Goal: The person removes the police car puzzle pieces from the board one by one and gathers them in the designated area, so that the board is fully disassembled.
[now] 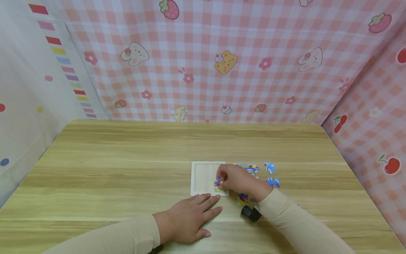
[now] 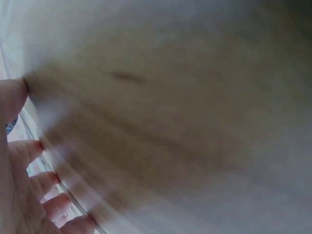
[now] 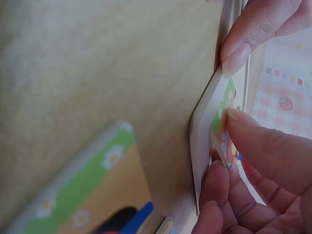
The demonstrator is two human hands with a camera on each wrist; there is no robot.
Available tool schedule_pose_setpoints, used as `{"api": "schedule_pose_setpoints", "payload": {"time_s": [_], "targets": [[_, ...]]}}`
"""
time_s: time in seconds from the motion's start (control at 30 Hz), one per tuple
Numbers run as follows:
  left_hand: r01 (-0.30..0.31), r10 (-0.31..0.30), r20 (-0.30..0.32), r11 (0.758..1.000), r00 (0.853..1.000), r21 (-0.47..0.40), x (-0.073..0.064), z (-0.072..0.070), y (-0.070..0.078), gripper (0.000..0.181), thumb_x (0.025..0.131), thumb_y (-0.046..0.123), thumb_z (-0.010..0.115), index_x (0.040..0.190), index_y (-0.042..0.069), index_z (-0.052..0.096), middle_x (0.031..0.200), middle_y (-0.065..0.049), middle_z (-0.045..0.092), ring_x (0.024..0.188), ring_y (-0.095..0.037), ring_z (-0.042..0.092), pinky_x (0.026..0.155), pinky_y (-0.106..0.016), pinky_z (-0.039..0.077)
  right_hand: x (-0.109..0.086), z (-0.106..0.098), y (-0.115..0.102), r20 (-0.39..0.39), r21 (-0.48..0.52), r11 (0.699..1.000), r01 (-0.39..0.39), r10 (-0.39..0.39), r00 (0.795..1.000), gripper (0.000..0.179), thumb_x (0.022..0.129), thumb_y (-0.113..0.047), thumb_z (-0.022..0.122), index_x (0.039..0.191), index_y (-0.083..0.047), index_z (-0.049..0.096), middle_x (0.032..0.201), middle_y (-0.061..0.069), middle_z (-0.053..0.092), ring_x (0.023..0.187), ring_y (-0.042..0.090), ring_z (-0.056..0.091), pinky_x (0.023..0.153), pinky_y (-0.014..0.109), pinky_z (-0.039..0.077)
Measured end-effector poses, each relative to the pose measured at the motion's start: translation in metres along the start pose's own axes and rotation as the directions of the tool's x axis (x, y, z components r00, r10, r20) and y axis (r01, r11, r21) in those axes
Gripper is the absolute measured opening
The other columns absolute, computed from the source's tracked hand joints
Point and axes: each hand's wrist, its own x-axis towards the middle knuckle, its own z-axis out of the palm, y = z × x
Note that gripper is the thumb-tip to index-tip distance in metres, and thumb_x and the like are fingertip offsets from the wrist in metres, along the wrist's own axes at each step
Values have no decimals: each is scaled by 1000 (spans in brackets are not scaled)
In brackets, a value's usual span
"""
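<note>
A shallow wooden puzzle tray (image 1: 192,178) with a pale rim lies near the middle of the table. My right hand (image 1: 242,180) is over its lower right corner and pinches a jigsaw piece (image 1: 217,183) between thumb and fingers. In the right wrist view this piece (image 3: 221,111) shows a green edge and a red part, close against the tray's corner. My left hand (image 1: 190,219) rests palm down with fingers spread, its fingertips at the tray's near rim. The left wrist view is mostly blurred tabletop, with the fingers (image 2: 56,207) along its left edge.
Several loose jigsaw pieces (image 1: 270,168) lie right of the tray, partly hidden by the right hand and forearm. One piece with a green flowered border (image 3: 113,158) is close in the right wrist view. Behind the wooden table (image 1: 133,148) hangs a pink checked cloth (image 1: 203,88).
</note>
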Motion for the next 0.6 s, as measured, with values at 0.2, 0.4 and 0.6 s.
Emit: {"api": "schedule_pose_setpoints", "payload": {"time_s": [0.2, 0.4, 0.6], "targets": [[-4, 4, 1, 1000, 1000, 2, 0, 0, 0, 62, 96, 53, 44, 148, 19, 40, 154, -6, 34, 138, -23, 36, 109, -33, 35, 0, 0, -1, -3, 31, 1000, 3, -2, 1000, 17, 82, -1, 73, 86, -11, 60, 74, -2, 54, 67, 13, 49, 63, 27, 41], [-13, 13, -20, 1000, 1000, 8, -1, 1, -1, 62, 96, 53, 44, 148, 19, 41, 154, -6, 35, 137, -23, 37, 109, -33, 36, -3, -2, -2, -18, 71, 996, 53, -52, 999, 16, 85, 3, 66, 87, -11, 59, 77, -2, 54, 71, 13, 49, 64, 28, 42], [-27, 27, -39, 1000, 999, -7, -1, 3, -2, 61, 97, 53, 42, 148, 18, 41, 153, -7, 35, 137, -24, 37, 107, -33, 37, -9, -8, -3, -55, 116, 991, 70, -64, 996, 13, 88, 0, 65, 89, -12, 61, 80, -3, 57, 76, 14, 51, 68, 29, 44]]}}
